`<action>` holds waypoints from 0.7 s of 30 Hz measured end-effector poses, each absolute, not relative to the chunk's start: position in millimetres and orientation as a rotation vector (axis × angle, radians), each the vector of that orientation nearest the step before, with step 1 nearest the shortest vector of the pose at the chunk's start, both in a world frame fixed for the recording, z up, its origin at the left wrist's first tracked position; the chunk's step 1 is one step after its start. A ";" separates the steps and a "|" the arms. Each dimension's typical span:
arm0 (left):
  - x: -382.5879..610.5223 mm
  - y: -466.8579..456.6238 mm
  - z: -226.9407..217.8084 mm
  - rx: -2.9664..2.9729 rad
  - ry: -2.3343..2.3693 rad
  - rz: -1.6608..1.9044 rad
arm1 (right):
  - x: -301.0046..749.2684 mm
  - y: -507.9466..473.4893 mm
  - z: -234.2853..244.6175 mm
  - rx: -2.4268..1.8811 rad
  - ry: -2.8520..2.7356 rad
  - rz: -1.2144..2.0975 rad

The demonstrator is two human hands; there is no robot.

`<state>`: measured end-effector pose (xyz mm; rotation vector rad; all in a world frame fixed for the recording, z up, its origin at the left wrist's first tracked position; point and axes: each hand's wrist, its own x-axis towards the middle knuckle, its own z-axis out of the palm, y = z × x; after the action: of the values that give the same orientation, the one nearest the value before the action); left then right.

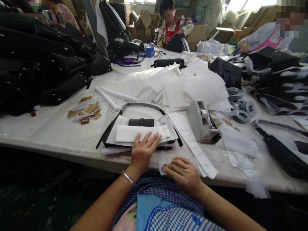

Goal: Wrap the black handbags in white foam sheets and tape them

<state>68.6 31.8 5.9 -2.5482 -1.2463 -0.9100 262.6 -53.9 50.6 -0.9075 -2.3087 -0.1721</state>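
Observation:
A black handbag [108, 137] lies flat at the table's front edge, its wrapped handle [144, 105] arching away from me. White foam sheeting covers its face, with a thick white foam strip [126, 134] on top and a black flap [141, 122] showing behind it. My left hand [145, 150] rests flat on the strip's right part, fingers stretched out. Below the bag's right corner, my right hand [183, 172] has its fingers pressed together on a strip of thin clear film [162, 161] that runs up toward the bag. The fingertips' exact hold is partly hidden.
A grey tape dispenser [198, 121] stands right of the bag, beside long white strips [191, 141]. Brown tags [88, 110] and white foam rods [107, 98] lie left. Foam sheets [181, 86] spread behind. Black bags [30, 60] pile at left; co-workers [171, 32] are across the table.

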 end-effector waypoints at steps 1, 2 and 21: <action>68.3 31.8 5.5 -2.551 -1.243 -0.906 | 264.1 -50.7 55.1 -0.903 -2.320 -0.172; 68.1 31.6 5.1 -2.553 -1.239 -0.900 | 266.0 -46.5 59.9 -0.899 -2.333 -0.172; 69.5 33.7 8.7 -2.515 -1.174 -1.106 | 275.9 72.1 95.6 -1.194 -2.367 0.516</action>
<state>69.5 33.7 8.7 -2.5147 -1.1735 -1.1057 275.9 72.1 95.6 -1.1940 -2.3674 0.5155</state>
